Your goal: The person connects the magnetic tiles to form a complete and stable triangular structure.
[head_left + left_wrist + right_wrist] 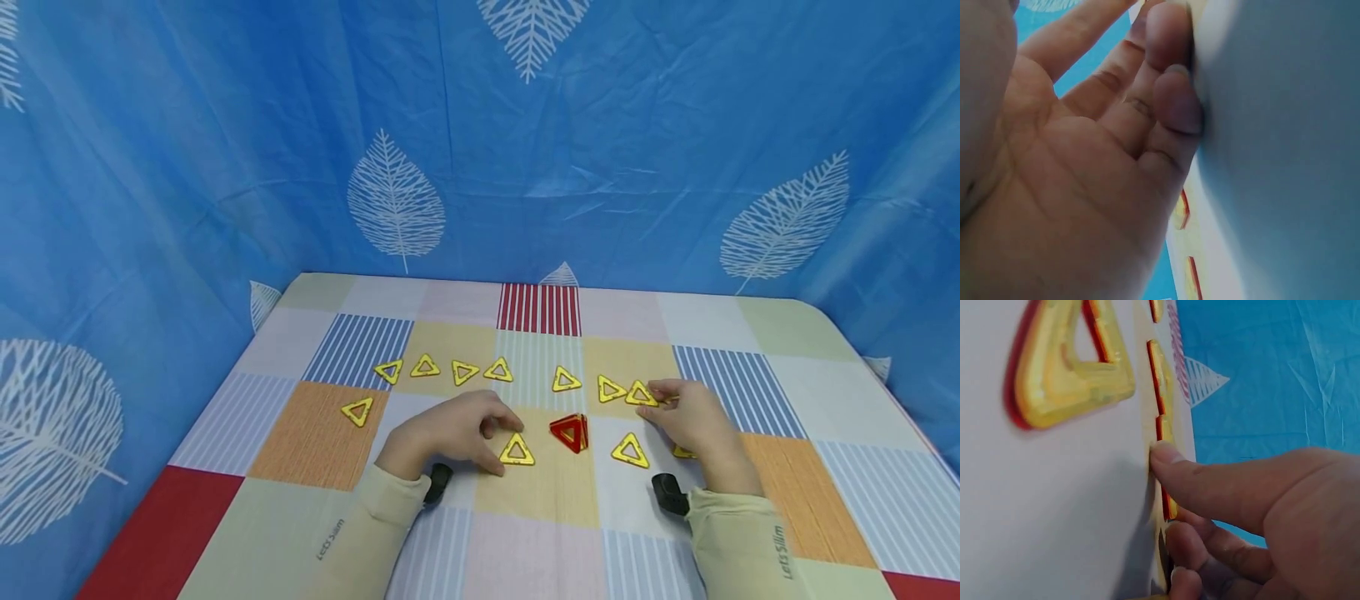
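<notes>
Left hand beside yellow triangle, right hand gripping second triangle (yellow)

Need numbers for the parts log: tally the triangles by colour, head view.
Yellow triangles, centre hole in view: 10
Partly hidden yellow triangle by the right hand: at least 1
Red-faced cluster: 1 (can't tell how many pieces)
Total: at least 12, cluster counted as 1

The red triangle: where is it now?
In the head view, the red triangle lies right of centre on the cloth, between a yellow triangle near the left fingers and another yellow triangle to its right.
</notes>
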Tool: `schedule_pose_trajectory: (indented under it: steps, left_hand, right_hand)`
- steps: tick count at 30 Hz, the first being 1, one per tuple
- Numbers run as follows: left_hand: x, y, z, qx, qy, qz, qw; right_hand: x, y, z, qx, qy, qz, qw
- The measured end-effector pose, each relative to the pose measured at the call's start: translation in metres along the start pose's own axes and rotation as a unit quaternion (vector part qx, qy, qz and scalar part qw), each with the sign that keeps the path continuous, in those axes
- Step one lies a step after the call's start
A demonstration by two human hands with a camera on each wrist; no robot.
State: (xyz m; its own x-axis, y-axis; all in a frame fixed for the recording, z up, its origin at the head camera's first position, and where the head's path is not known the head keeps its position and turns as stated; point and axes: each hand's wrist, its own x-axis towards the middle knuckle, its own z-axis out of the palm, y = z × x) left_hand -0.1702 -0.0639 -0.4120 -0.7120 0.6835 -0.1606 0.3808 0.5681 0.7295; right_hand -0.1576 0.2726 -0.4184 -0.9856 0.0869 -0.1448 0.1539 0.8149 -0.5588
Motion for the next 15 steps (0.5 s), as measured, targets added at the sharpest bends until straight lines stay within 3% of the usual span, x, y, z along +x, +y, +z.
schedule_pose_trajectory:
  steps: [15]
  left_hand:
    - [-0.0006,0.0011,0.0004,0.001,0.001,-0.002,1.0000]
  right_hand:
    - [0.0019,-0.0020,0.0044,-0.015,0.025,-0.022,0.999]
